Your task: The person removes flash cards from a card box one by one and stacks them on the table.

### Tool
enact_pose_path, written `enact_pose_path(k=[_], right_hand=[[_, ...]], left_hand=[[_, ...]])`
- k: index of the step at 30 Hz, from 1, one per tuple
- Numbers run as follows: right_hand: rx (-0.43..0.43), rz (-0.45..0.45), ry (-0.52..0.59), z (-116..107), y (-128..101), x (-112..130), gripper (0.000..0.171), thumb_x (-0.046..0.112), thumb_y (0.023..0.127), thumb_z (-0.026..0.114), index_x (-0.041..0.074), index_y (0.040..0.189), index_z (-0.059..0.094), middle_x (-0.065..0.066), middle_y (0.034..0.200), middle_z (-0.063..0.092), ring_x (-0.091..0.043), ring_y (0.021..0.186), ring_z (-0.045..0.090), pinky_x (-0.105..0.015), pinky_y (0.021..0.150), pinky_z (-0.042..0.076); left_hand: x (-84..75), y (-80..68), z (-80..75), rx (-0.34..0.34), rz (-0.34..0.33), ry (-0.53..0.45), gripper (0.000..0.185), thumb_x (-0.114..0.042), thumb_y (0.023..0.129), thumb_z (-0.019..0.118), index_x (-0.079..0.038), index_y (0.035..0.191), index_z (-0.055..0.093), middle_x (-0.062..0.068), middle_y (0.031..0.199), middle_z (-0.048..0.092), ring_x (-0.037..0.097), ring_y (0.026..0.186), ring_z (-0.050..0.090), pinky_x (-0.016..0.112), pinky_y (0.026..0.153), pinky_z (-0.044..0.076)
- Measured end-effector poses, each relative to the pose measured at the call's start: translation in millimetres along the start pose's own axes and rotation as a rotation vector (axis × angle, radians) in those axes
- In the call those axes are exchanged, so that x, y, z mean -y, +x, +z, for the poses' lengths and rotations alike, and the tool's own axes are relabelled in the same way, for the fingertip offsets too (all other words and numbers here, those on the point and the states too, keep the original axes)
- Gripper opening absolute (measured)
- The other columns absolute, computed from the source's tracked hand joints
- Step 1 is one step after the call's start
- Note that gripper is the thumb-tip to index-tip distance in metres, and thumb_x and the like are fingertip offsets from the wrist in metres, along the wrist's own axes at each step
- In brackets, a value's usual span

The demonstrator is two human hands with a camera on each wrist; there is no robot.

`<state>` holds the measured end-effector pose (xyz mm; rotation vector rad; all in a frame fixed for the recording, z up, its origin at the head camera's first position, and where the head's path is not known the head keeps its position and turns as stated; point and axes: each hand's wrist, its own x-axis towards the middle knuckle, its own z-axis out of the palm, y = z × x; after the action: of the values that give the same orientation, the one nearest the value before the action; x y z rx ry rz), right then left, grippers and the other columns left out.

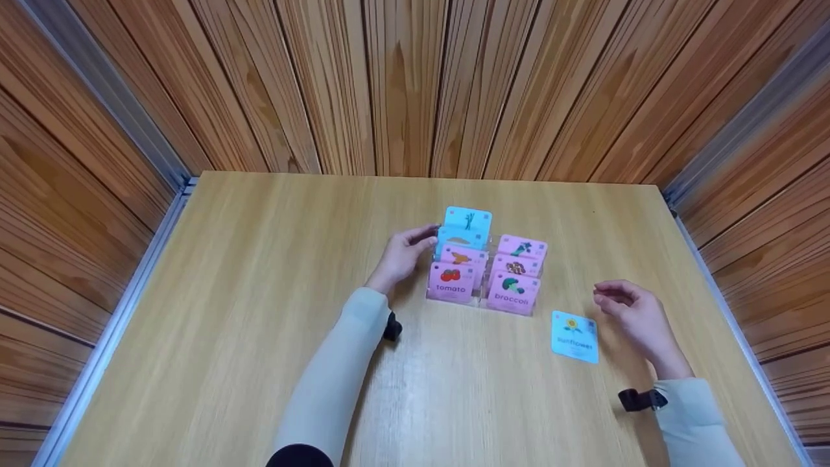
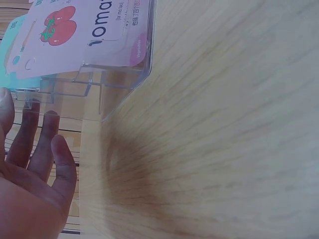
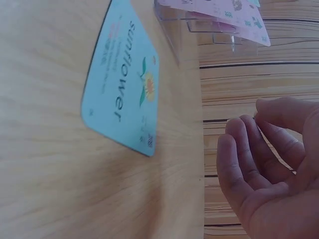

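Observation:
A clear stepped card holder (image 2: 94, 102) stands on the table, with picture cards in two columns. The left column has a pink tomato card (image 1: 450, 280) in front and blue cards (image 1: 468, 222) at the back; the right has a pink broccoli card (image 1: 513, 290) in front. My left hand (image 1: 401, 255) is at the holder's left rear, its fingers loosely extended beside the blue cards; whether they touch is unclear. On the table to the right lies a blue sunflower card (image 1: 574, 336). Just right of it hovers my right hand (image 1: 639, 319), fingers loosely curled around nothing.
Wooden table (image 1: 246, 272) surrounds the holder and the loose card. A wood-plank wall (image 1: 402, 84) rises behind the table's back edge. Metal rails (image 1: 110, 324) run along the table's sides. Each wrist wears a black camera strap (image 1: 642, 399).

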<state>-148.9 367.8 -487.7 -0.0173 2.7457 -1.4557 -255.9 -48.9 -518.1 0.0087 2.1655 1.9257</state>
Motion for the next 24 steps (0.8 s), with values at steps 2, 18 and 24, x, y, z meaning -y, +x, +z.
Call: enact_pose_path(k=[2,18,24], right_hand=[[-0.002,-0.006,0.017,0.1,2.1,2.5,0.038,0.022,0.101,0.062,-0.005,0.128,0.059,-0.018,0.117,0.064,-0.004,0.095,0.061,-0.015,0.08,0.052],[-0.006,-0.061,0.176,11.8,16.0,22.4,0.04,0.02,0.1,0.062,-0.007,0.13,0.056,-0.013,0.121,0.064,-0.006,0.102,0.062,-0.016,0.085,0.051],[-0.003,-0.051,0.193,15.9,20.7,29.8,0.043,0.023,0.101,0.062,-0.005,0.133,0.055,-0.014,0.125,0.062,-0.007,0.105,0.061,-0.016,0.088,0.05]], left_hand=[[-0.1,-0.2,-0.2,-0.001,0.005,0.002,0.036,-0.03,0.1,0.06,-0.037,0.135,0.06,-0.014,0.139,0.056,0.015,0.138,0.042,0.043,0.114,0.031],[0.9,-0.6,-0.1,-0.002,0.06,0.022,0.038,-0.028,0.1,0.06,-0.032,0.137,0.06,-0.013,0.137,0.059,0.014,0.136,0.045,0.041,0.113,0.033],[1.0,-0.8,-0.2,0.0,0.05,0.031,0.037,-0.029,0.101,0.059,-0.034,0.137,0.06,-0.014,0.136,0.059,0.014,0.136,0.045,0.041,0.113,0.034]])
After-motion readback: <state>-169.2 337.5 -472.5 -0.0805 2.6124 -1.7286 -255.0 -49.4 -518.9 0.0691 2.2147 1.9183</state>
